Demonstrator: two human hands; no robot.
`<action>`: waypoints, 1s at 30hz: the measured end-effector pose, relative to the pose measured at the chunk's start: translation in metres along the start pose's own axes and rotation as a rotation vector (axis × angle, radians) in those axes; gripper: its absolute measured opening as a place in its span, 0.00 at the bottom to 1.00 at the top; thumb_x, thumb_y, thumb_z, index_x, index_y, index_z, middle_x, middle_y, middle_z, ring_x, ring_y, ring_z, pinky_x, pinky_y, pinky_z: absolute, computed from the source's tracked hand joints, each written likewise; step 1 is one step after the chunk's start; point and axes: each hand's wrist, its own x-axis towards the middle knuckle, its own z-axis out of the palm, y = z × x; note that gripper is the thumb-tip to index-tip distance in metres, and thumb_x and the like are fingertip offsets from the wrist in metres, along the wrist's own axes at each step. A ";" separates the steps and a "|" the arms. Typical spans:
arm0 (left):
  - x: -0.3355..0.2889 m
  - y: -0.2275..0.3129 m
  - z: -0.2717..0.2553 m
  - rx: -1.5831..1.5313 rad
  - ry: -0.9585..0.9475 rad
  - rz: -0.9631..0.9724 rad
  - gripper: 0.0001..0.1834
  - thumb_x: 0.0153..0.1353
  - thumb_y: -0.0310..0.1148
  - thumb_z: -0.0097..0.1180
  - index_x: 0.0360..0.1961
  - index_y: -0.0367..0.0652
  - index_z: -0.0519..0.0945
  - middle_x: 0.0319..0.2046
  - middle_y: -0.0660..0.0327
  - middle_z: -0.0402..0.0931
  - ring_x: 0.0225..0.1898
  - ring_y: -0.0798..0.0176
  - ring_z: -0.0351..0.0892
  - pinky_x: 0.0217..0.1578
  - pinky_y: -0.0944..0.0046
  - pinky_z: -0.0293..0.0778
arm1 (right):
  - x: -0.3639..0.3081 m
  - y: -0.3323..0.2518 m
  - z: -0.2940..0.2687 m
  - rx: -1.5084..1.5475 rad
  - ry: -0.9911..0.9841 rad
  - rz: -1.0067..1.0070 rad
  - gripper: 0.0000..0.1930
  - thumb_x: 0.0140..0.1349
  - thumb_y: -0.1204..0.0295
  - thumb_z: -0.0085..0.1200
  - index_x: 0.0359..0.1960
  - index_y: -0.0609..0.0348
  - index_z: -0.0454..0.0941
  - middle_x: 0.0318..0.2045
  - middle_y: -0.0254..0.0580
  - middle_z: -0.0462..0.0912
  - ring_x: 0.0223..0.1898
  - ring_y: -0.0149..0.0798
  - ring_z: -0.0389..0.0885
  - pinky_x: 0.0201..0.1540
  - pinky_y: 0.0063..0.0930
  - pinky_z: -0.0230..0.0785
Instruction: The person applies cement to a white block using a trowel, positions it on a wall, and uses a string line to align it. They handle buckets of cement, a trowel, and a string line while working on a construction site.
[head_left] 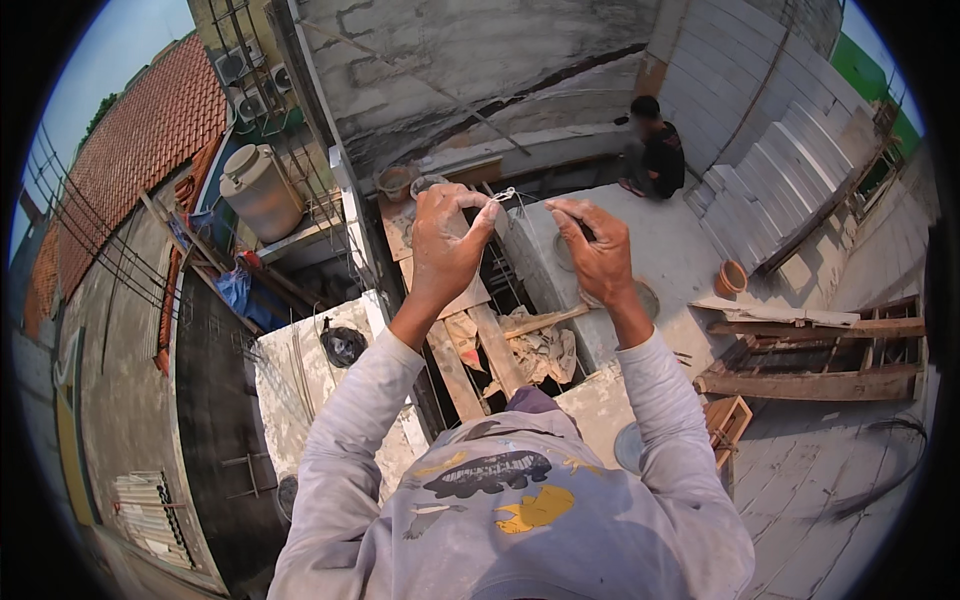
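Observation:
Both my hands are raised in front of me, backs dusted with pale powder. My left hand (447, 232) pinches a thin white string (507, 194) between thumb and forefinger, and a small looped tangle of it sticks out past the fingertips. A short gap to the right, my right hand (597, 245) is closed in a pinch, its fingertips pointing at the tangle. A faint length of string seems to span the gap to these fingers. Beneath the hands lies an opening bridged by wooden planks (497, 348), with crumpled paper sacks (543, 354) beside them.
A person in dark clothes (662, 155) squats on the concrete slab at the far right. Around me are a water tank (262, 192), an orange bucket (731, 277), a black plastic bag (344, 345), a timber frame (815, 383) and stacked grey panels (775, 195).

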 end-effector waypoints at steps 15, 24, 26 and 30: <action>-0.040 -0.057 -0.030 -1.300 0.148 -1.144 0.09 0.73 0.39 0.58 0.38 0.46 0.78 0.31 0.67 0.76 0.41 0.64 0.78 0.51 0.59 0.76 | 0.004 0.022 -0.039 -0.150 0.355 -0.265 0.08 0.68 0.73 0.63 0.47 0.54 0.87 0.31 0.39 0.84 0.30 0.40 0.76 0.36 0.33 0.71; -0.076 -0.109 -0.065 -0.642 -0.113 -1.027 0.07 0.74 0.39 0.57 0.45 0.50 0.79 0.28 0.73 0.71 0.26 0.79 0.68 0.27 0.74 0.67 | 0.036 0.030 -0.054 0.241 0.499 0.048 0.11 0.74 0.67 0.59 0.50 0.58 0.86 0.42 0.31 0.87 0.33 0.23 0.74 0.39 0.21 0.71; -0.079 -0.121 -0.072 -0.255 -0.296 -0.972 0.12 0.72 0.38 0.58 0.51 0.45 0.81 0.37 0.63 0.81 0.34 0.69 0.79 0.36 0.66 0.76 | 0.048 0.024 -0.061 0.236 0.465 0.033 0.11 0.74 0.67 0.60 0.50 0.57 0.87 0.42 0.28 0.87 0.37 0.21 0.76 0.42 0.17 0.71; -0.104 -0.110 -0.067 0.356 -0.341 -0.422 0.26 0.70 0.41 0.60 0.64 0.38 0.77 0.61 0.39 0.77 0.66 0.44 0.74 0.66 0.50 0.68 | 0.078 0.023 -0.050 0.148 0.406 -0.051 0.11 0.73 0.67 0.61 0.51 0.58 0.87 0.44 0.33 0.89 0.45 0.24 0.81 0.53 0.21 0.72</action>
